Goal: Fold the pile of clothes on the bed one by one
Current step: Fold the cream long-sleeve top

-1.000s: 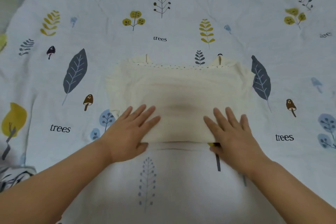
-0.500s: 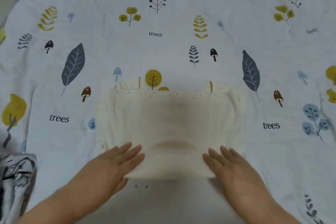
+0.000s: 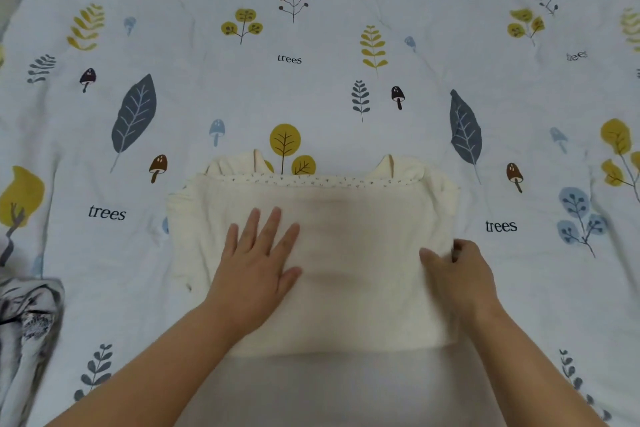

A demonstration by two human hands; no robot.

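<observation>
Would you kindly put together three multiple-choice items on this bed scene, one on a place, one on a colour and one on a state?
1. Where does the black-and-white patterned cloth lie?
A. at the lower left edge of the view
B. on top of the folded garment
C. at the upper right corner

2. What colour is the garment being folded?
A. navy
B. cream
C. red

3. How do the two hands meet the garment?
A. both lifted clear of it
B. both gripping its far straps
C. the left hand flat on it, the right hand gripping its right edge

Key: 1 A, the patterned cloth sits low on the left of the bedsheet. 2 B, the fabric is pale cream. 3 C, the left fingers lie spread and straight, while the right fingers curl round the edge.
</observation>
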